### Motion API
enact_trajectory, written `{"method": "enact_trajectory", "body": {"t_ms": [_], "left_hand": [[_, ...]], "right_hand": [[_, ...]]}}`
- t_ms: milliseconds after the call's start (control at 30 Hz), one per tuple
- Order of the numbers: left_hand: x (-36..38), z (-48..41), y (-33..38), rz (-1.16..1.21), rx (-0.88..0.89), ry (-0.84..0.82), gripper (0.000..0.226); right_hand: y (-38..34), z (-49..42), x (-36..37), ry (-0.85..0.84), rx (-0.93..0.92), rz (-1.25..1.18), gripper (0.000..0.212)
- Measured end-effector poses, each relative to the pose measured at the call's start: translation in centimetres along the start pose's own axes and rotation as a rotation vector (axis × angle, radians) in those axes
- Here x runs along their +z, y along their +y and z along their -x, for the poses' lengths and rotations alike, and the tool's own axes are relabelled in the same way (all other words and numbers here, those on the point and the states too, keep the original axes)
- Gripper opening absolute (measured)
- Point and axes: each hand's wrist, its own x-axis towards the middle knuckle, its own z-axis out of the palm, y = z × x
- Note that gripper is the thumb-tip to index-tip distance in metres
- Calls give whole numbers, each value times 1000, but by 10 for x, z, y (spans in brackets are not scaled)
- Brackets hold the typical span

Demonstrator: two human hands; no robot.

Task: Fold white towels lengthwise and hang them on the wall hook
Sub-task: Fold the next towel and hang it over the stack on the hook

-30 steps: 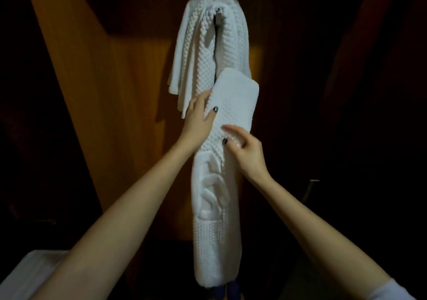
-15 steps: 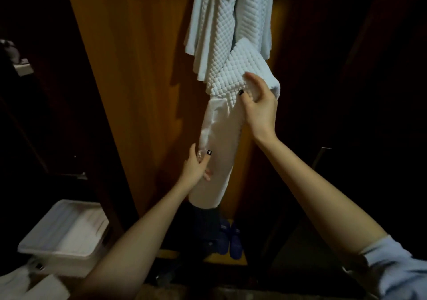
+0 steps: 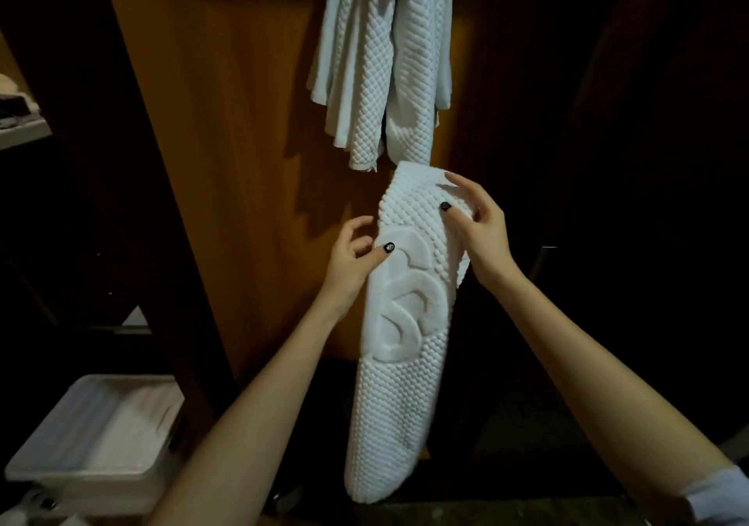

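A long white towel (image 3: 399, 363), folded lengthwise and with a raised curved pattern, hangs between my hands in front of a wooden panel. My left hand (image 3: 350, 260) pinches its left edge, thumb on the front. Near the top fold, my right hand (image 3: 476, 227) grips the right side with the thumb on the front and the fingers behind. Above, more white waffle towels (image 3: 385, 59) hang from the wall; the hook is out of view past the top edge.
The orange wooden panel (image 3: 243, 140) stands behind the towels, with dark space on both sides. A white plastic bin (image 3: 97, 440) sits on the floor at lower left. A shelf edge (image 3: 22, 132) shows at far left.
The folded towel has come down, away from the hanging towels. My right hand dropped with its top end, and my left hand rose from the lower part to the left edge.
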Motion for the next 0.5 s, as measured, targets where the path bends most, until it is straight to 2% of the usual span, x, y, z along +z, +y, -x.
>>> {"method": "enact_trajectory", "body": {"t_ms": [100, 233, 333, 500], "left_hand": [[12, 8, 4, 42, 52, -61, 52], [26, 6, 16, 10, 154, -82, 50], [27, 6, 17, 128, 118, -132, 49], [22, 5, 10, 195, 64, -151, 58]], "right_hand": [[-2, 8, -11, 13, 38, -69, 45], [-7, 19, -19, -21, 68, -113, 48], [-9, 22, -22, -34, 95, -185, 50], [-8, 22, -18, -52, 140, -154, 53]]}}
